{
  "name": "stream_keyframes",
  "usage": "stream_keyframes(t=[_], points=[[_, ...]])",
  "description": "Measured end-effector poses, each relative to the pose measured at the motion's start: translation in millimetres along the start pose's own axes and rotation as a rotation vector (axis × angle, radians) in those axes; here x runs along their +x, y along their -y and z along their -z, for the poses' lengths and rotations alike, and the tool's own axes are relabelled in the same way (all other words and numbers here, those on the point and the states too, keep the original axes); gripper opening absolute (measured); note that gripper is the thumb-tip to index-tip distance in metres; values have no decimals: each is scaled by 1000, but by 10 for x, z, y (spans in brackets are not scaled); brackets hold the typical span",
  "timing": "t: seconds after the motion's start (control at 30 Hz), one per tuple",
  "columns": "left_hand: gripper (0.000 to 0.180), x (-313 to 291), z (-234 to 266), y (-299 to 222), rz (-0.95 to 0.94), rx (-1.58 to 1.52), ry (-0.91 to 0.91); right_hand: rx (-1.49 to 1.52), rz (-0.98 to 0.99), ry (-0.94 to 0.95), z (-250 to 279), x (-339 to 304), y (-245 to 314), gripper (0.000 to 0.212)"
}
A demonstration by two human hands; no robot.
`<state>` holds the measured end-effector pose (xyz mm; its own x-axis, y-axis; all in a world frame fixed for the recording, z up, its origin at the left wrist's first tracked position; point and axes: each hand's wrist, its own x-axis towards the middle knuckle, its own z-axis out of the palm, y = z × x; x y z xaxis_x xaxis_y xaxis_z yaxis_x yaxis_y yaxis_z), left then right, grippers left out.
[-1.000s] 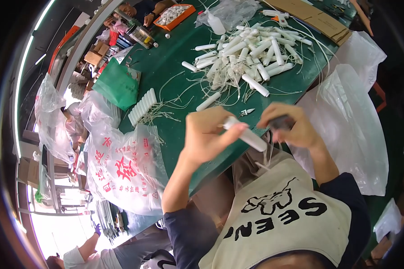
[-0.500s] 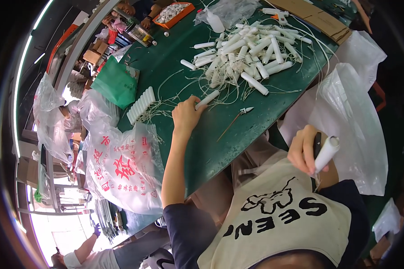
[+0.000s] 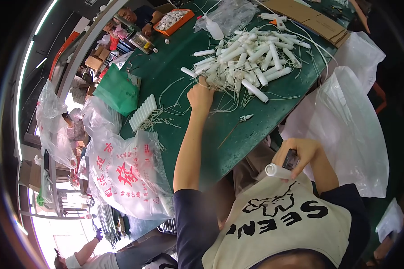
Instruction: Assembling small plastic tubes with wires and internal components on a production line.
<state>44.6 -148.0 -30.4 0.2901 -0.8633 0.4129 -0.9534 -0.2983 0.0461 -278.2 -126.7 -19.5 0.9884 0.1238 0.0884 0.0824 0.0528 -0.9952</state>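
1. Table (image 3: 166, 62): green top, left hand (image 3: 201, 93) over it.
2. Tube pile (image 3: 251, 56): at hand's fingertips, spreading right and beyond.
3. Tube row (image 3: 142, 112): left of hand, wires (image 3: 153, 121) trailing handward.
4. Green bag (image 3: 117, 89): farther left.
5. Orange tray (image 3: 173, 22), bottle (image 3: 214, 28), clear bag (image 3: 237, 12): beyond hand.
6. Glue gun (image 3: 274, 19), cardboard (image 3: 303, 20): beyond, right.
7. White-tipped stick (image 3: 245, 118): nearer person, right of hand.

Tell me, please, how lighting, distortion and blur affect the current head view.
Head view: the fisheye lens curves the line of ceiling lights and leaves the picture's rim dark. Head view: the bright area at lower left is washed out to white. Head view: the right hand and its white tube look fairly crisp, while a hazy smudge softens the area beside the left sleeve.
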Motion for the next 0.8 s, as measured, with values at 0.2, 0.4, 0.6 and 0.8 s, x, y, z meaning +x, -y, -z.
stream_keyframes(t=[0.2, 0.4, 0.6, 0.8], points=[[44, -186, 250, 97, 161, 31, 130, -183, 34, -370, -180, 216, -60, 23], [32, -760, 1091, 59, 192, -59, 222, -154, 37, -521, -266, 271, -13, 21], [28, -1258, 1605, -201, 230, -1027, 393, -299, -74, -633, -335, 483, 20, 25], [31, -1344, 1751, -412, 57, -949, 388, -343, 44, -710, -455, 598, -90, 26]])
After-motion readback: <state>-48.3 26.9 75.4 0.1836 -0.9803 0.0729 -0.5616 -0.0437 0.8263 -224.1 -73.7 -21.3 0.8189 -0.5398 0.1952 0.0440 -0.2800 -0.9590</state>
